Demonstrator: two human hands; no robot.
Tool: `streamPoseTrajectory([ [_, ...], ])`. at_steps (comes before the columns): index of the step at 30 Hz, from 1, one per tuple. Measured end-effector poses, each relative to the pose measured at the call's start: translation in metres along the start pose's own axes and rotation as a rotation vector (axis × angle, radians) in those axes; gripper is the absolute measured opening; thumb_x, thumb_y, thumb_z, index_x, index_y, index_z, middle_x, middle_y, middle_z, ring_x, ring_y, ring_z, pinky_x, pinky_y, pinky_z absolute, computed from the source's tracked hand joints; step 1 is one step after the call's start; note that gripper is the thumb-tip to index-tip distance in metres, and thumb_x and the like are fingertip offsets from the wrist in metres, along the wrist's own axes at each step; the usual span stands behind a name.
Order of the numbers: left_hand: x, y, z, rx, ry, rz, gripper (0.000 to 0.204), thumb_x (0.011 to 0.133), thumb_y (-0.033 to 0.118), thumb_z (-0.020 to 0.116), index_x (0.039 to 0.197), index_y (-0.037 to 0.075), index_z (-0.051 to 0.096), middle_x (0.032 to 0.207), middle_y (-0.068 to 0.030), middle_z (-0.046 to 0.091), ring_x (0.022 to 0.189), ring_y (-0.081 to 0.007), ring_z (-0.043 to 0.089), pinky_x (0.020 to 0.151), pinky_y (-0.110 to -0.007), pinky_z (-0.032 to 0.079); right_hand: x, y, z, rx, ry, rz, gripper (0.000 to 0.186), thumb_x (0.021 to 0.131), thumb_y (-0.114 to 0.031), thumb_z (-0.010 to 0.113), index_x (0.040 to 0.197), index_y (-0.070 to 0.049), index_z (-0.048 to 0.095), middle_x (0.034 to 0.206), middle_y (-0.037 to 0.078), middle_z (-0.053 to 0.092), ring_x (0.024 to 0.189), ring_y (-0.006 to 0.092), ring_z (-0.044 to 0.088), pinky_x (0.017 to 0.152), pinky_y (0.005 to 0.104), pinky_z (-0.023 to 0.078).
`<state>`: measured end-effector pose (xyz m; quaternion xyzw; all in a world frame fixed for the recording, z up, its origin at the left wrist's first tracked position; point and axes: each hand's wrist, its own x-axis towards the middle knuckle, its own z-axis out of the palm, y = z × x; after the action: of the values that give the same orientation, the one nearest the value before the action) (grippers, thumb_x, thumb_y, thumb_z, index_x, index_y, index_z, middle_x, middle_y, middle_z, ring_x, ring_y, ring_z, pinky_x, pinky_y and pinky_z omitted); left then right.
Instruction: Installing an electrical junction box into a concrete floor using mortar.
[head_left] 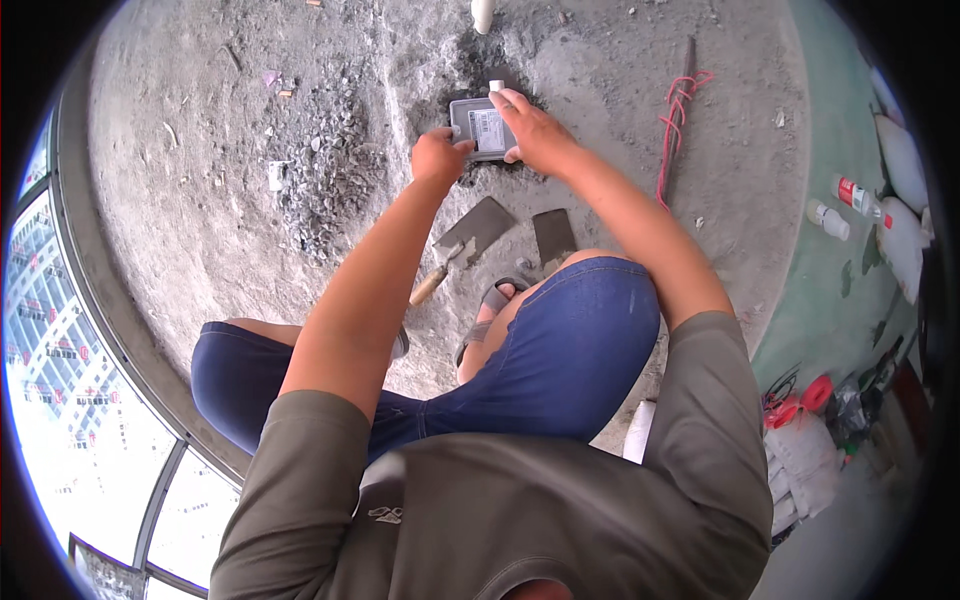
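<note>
Box (pixel 484 129), grey and rectangular, on rough floor (pixel 620 150), seemingly steadied from both sides: left hand (pixel 440 157) curled at left edge, right hand (pixel 537 133) spread along right edge; wood-handled trowel (pixel 434 280) lies nearby, handle toward person (pixel 580 490), likely for easy reach

Fingers (pixel 513 101) on grey box (pixel 486 131)

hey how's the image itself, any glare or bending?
In the head view, glare washes out the window at left, fisheye distortion bows it, and the rim falls to black; also in the head view, the gray box between the left hand and right hand looks fairly sharp.
</note>
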<state>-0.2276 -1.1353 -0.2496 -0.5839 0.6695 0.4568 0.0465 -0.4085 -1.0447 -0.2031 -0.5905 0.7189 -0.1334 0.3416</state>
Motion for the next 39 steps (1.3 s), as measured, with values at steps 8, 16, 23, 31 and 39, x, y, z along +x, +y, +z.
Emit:
streamPoseTrajectory([
  [8,-0.014,0.001,0.002,0.032,0.018,-0.018,0.045,0.074,0.020,0.081,0.114,0.003,0.069,0.090,-0.0128,0.072,0.079,-0.0238,0.069,0.073,-0.037,0.053,0.008,-0.008,-0.005,-0.129,-0.112,-0.003,0.095,0.068,-0.006,0.082,0.145,-0.004,0.027,0.147,0.017,0.031,0.124,0.0382,0.048,0.101,0.0426,0.045],
  [16,-0.025,0.007,0.026,-0.006,0.259,-0.081,0.039,0.073,0.019,0.080,0.109,0.007,0.072,0.093,-0.0150,0.071,0.086,-0.0297,0.069,0.079,-0.040,0.052,0.000,-0.021,0.010,-0.255,-0.004,0.042,0.089,0.072,-0.005,0.077,0.146,-0.006,0.029,0.147,0.013,0.035,0.114,0.0324,0.055,0.097,0.0414,0.048],
  [23,-0.020,0.001,0.014,-0.053,0.101,-0.098,0.036,0.075,0.023,0.079,0.106,0.006,0.072,0.099,-0.0150,0.069,0.092,-0.0314,0.067,0.082,-0.041,0.051,0.002,-0.023,0.015,-0.324,-0.001,0.104,0.084,0.075,-0.005,0.073,0.147,-0.006,0.029,0.148,0.013,0.035,0.112,0.0304,0.056,0.095,0.0425,0.046],
  [31,-0.024,0.014,0.000,0.033,0.054,-0.168,0.034,0.074,0.028,0.080,0.099,0.006,0.073,0.105,-0.0150,0.068,0.098,-0.0324,0.065,0.085,-0.041,0.051,0.004,-0.030,0.014,-0.461,-0.042,0.158,0.092,0.072,-0.014,0.079,0.149,-0.009,0.029,0.149,0.010,0.036,0.107,0.0257,0.059,0.090,0.0394,0.046],
  [39,-0.022,0.019,-0.001,0.064,0.040,-0.192,0.030,0.074,0.029,0.081,0.091,0.006,0.074,0.090,-0.0163,0.071,0.087,-0.0330,0.068,0.078,-0.043,0.052,0.003,-0.035,0.015,-0.570,0.007,0.177,0.080,0.078,-0.008,0.068,0.149,-0.011,0.031,0.151,0.006,0.037,0.099,0.0224,0.061,0.085,0.0371,0.047],
])
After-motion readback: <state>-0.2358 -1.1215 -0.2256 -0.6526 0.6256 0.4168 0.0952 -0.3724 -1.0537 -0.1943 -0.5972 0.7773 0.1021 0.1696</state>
